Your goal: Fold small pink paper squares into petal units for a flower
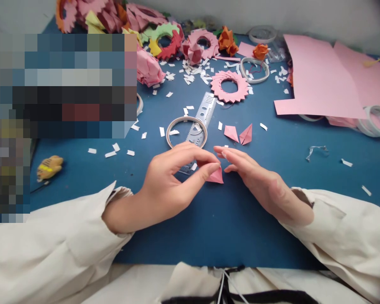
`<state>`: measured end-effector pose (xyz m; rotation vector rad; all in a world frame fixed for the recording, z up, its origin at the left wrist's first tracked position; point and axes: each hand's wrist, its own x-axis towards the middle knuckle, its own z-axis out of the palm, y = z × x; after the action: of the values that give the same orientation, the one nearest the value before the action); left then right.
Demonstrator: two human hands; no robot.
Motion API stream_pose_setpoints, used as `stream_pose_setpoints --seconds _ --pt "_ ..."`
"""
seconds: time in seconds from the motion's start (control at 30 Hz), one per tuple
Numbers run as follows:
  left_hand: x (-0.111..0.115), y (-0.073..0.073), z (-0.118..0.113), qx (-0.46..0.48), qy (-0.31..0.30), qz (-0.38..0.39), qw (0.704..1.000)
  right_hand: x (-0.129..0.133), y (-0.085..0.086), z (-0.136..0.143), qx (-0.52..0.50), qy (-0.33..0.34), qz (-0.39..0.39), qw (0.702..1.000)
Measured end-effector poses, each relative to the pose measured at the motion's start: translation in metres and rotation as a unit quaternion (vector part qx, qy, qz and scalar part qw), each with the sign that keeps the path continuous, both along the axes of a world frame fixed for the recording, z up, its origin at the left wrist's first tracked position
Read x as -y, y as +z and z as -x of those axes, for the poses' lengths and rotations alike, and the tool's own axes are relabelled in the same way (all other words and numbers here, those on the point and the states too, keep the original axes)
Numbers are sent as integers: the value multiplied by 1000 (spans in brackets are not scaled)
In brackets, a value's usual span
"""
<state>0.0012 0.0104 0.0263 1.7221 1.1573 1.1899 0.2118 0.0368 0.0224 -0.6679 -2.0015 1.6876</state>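
Observation:
Between the thumb and forefinger of my left hand [174, 179] is a small folded piece of pink paper [215, 175], partly hidden by the fingers. My right hand [256, 181] is just to its right, fingers stretched out and holding nothing visible. Beyond the hands lie two more small pink folded paper pieces [246, 134], apart from both hands. A roll of tape [204, 134] rests over a clear plastic ruler [207, 105] behind my left hand. Farther back sits a ring of folded pink paper [218, 86].
White paper scraps [110, 154] are scattered over the blue table [209, 236]. Pink sheets [323, 80] and a tape roll [369, 122] lie at the right. Paper flowers and rings [169, 46] are heaped at the back. A small yellow toy [50, 166] is at left. Part of the left side is pixelated.

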Motion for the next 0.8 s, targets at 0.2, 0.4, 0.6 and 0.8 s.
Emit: stream_pose_setpoints --seconds 0.2,0.4,0.6,0.8 --pt "0 4 -2 18 -9 79 997 1 1 0 6 14 14 1000" --pt "-1 9 0 55 -20 181 982 4 -2 1 -1 27 -36 999" --pt "1 10 -1 25 -22 201 979 6 -3 2 -31 -12 -90 995" --pt "1 10 -3 8 -39 175 984 12 1 7 -6 -123 -214 969"
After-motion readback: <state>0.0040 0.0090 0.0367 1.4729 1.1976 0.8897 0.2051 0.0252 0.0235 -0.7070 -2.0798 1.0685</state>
